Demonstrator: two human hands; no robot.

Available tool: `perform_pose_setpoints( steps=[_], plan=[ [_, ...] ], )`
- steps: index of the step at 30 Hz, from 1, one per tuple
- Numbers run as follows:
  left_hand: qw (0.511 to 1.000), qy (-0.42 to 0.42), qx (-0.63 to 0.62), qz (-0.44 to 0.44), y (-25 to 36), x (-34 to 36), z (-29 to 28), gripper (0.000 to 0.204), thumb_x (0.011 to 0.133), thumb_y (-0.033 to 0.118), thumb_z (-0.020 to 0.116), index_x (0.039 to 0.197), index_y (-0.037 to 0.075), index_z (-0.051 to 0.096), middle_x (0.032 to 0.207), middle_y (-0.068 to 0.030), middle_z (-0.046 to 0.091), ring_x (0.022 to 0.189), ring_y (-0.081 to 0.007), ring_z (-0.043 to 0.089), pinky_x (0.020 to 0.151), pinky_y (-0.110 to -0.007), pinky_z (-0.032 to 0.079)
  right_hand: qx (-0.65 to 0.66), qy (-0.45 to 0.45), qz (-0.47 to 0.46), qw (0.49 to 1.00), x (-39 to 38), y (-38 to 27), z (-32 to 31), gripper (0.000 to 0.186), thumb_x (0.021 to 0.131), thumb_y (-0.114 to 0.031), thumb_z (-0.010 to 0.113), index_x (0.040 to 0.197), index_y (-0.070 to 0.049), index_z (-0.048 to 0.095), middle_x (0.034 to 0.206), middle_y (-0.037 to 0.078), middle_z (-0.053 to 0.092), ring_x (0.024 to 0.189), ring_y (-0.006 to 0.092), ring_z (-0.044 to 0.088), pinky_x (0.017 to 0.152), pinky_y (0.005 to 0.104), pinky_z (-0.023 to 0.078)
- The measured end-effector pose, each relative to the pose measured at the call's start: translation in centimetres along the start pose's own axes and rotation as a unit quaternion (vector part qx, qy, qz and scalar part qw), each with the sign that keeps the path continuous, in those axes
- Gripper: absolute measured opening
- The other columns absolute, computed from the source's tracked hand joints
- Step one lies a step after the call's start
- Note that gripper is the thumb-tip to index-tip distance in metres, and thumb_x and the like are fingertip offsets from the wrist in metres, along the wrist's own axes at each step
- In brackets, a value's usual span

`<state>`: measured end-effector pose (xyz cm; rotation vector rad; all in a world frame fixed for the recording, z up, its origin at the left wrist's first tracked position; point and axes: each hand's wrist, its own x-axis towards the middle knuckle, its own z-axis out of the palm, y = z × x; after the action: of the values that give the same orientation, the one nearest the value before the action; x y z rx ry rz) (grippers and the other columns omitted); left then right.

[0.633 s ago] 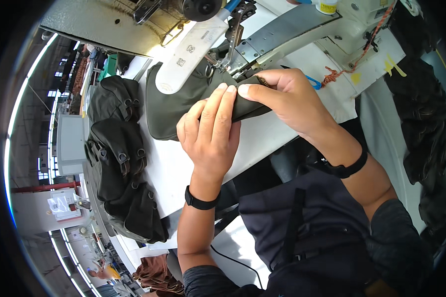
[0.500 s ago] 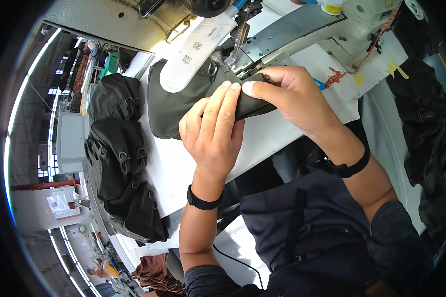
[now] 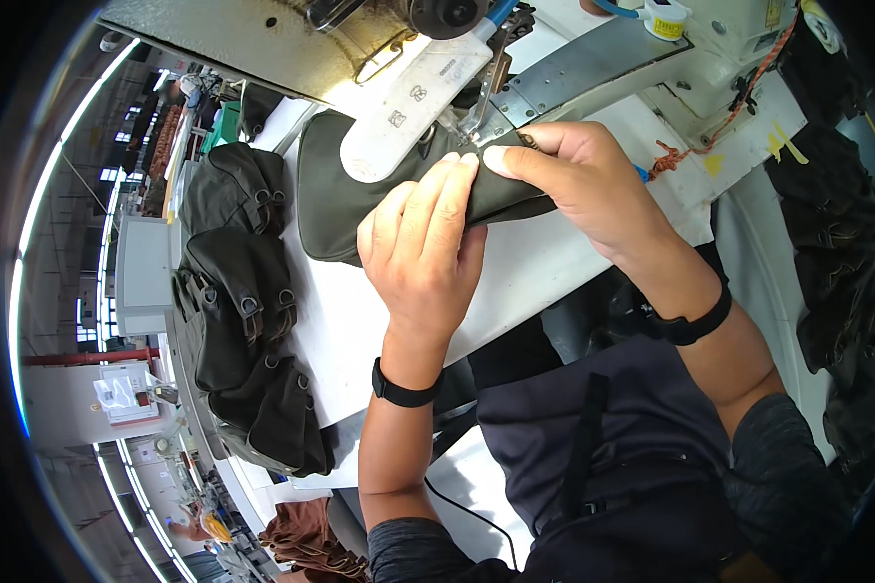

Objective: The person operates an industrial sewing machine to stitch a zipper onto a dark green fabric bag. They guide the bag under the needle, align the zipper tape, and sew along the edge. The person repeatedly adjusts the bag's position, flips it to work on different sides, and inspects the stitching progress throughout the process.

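An olive fabric bag piece (image 3: 331, 194) lies on the white work table (image 3: 331, 330) under a sewing machine (image 3: 695, 83). My left hand (image 3: 418, 243) is closed on it, fingertips pressed on its upper face beside the needle area and thumb at the near edge. My right hand (image 3: 598, 194) grips the piece's right end, thumb on top and index finger curled at a dark trim partly hidden. A long pale plate (image 3: 408, 107) with printed marks juts over the piece left of the needle area.
Several olive bags with metal rings (image 3: 233, 272) are piled along the left. A small white bottle (image 3: 666, 24) sits on the machine at the upper right, near an orange cord (image 3: 671, 155). Dark fabric (image 3: 812, 272) hangs at the right. Brown pieces (image 3: 306, 534) and a distant person (image 3: 190, 530) show lower left.
Both my hands and the olive piece have shifted slightly up and to the right in the picture, as has the machine. My grip looks the same.
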<state>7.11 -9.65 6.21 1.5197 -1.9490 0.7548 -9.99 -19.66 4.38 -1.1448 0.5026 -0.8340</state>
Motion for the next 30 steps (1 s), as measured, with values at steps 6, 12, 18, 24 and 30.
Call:
perform_pose_setpoints(
  steps=[6,12,18,24,30],
  plan=[
    [1.000,-0.013,-0.009,0.007,-0.5,0.3,-0.2,0.062,0.068,0.006,0.081,0.129,0.015,0.075,0.126,0.0011,0.076,0.108,-0.0206,0.065,0.096,-0.035,0.045,-0.078,0.031,-0.018,0.996,0.3,-0.6,0.2,0.025,0.103,-0.018,0.069,0.091,0.002,0.075,0.081,-0.006,0.066,0.075,0.0008,0.054,0.066,0.0227,0.044],
    [1.000,-0.011,-0.015,0.003,-0.7,0.3,-0.2,0.064,0.065,0.005,0.082,0.128,0.014,0.075,0.127,0.0002,0.076,0.110,-0.0209,0.066,0.096,-0.036,0.045,-0.209,0.087,-0.080,0.971,0.7,-0.9,0.9,0.035,0.102,-0.022,0.071,0.077,0.002,0.067,0.065,-0.008,0.054,0.062,0.0011,0.043,0.051,0.0264,0.034],
    [0.999,-0.005,-0.032,0.003,-1.0,0.5,-0.1,0.062,0.065,0.004,0.083,0.126,0.012,0.074,0.127,-0.0008,0.076,0.111,-0.0212,0.066,0.096,-0.037,0.045,-0.392,0.177,-0.164,0.888,0.5,-1.6,1.8,0.042,0.097,-0.026,0.071,0.068,0.000,0.057,0.058,0.013,0.054,0.053,0.0266,0.050,0.053,0.0422,0.042],
    [0.999,-0.016,-0.036,-0.006,-1.4,0.6,0.0,0.062,0.066,0.004,0.083,0.127,0.012,0.073,0.128,-0.0009,0.076,0.113,-0.0211,0.067,0.096,-0.037,0.045,-0.505,0.222,-0.221,0.804,0.1,-1.4,2.6,0.034,0.095,-0.027,0.072,0.074,-0.003,0.062,0.069,0.016,0.066,0.064,0.0357,0.064,0.063,0.0472,0.051],
    [1.000,-0.010,-0.011,0.003,-1.3,0.4,-0.1,0.059,0.071,0.002,0.082,0.128,0.014,0.074,0.130,0.0004,0.075,0.113,-0.0207,0.066,0.099,-0.037,0.045,-0.532,0.249,-0.410,0.697,1.3,-1.4,0.8,0.010,0.091,-0.014,0.070,0.091,-0.004,0.070,0.096,0.011,0.070,0.104,0.0290,0.066,0.098,0.0464,0.045]
  ],
)
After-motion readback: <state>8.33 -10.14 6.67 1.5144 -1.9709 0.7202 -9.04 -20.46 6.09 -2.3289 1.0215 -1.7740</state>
